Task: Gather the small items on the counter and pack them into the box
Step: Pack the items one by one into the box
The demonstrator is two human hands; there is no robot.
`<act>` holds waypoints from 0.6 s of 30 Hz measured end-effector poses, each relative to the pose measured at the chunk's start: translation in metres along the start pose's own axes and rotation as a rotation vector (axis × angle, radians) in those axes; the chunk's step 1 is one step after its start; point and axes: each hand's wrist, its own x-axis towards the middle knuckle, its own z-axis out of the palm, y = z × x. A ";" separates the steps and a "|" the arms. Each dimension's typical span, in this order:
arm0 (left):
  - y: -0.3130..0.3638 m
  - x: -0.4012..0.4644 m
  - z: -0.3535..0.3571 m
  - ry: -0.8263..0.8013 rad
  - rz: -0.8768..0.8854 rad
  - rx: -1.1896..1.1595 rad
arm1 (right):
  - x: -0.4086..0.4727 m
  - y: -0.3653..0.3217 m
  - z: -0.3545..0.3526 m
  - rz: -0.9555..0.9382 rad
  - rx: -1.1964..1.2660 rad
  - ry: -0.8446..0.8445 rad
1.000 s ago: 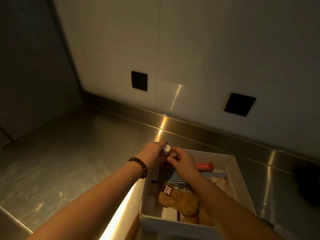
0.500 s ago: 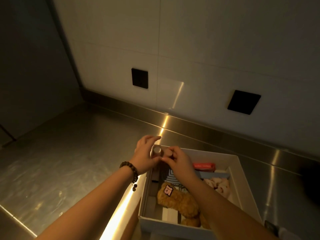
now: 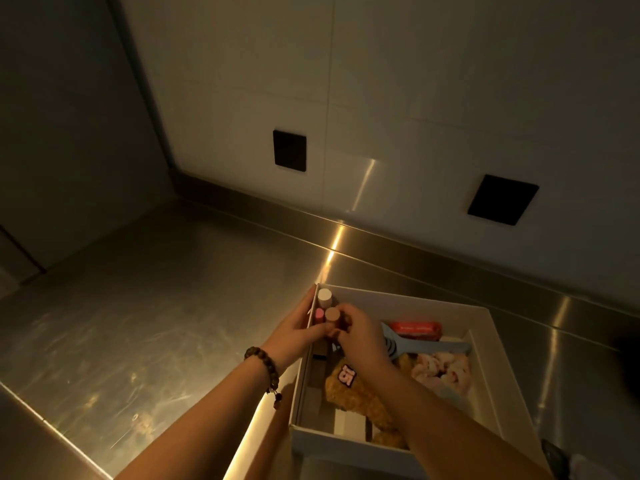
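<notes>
A white open box (image 3: 495,344) sits on the steel counter at lower right. Three small capped tubes stand in its far left corner: a white-capped one (image 3: 325,295), a pink-capped one (image 3: 319,313) and a tan-capped one (image 3: 332,315). My right hand (image 3: 360,336) pinches the tan-capped tube. My left hand (image 3: 298,332) rests against the box's left wall, thumb inside touching the tubes. Lower in the box lie a brown plush bear (image 3: 360,389), a pale pink plush (image 3: 440,370), a blue comb-like piece (image 3: 429,348) and a red packet (image 3: 415,329).
The steel counter (image 3: 138,323) stretches left and toward the wall, with a raised steel back edge. Two black square sockets (image 3: 289,150) (image 3: 502,199) sit in the white wall. A dark object (image 3: 557,455) shows at the lower right corner.
Both hands came down from above the box's corner to its left wall. The tubes held between them now stand inside the corner, and my left hand lies along the wall.
</notes>
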 end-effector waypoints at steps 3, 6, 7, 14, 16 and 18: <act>0.001 -0.003 0.004 0.027 0.000 -0.069 | -0.004 0.002 -0.001 0.035 -0.050 -0.028; 0.000 -0.004 0.006 0.052 -0.004 -0.122 | -0.005 0.003 -0.002 0.023 -0.087 -0.028; -0.001 -0.004 0.006 0.061 -0.005 -0.133 | -0.005 0.003 -0.003 0.006 -0.096 -0.027; -0.001 -0.007 0.011 0.132 -0.036 -0.192 | -0.008 -0.001 0.005 -0.045 -0.126 -0.037; -0.001 -0.007 0.012 0.133 -0.046 -0.201 | -0.006 -0.005 0.010 -0.016 -0.109 -0.015; -0.001 -0.008 0.012 0.136 -0.048 -0.209 | -0.004 -0.007 0.014 0.025 -0.116 0.003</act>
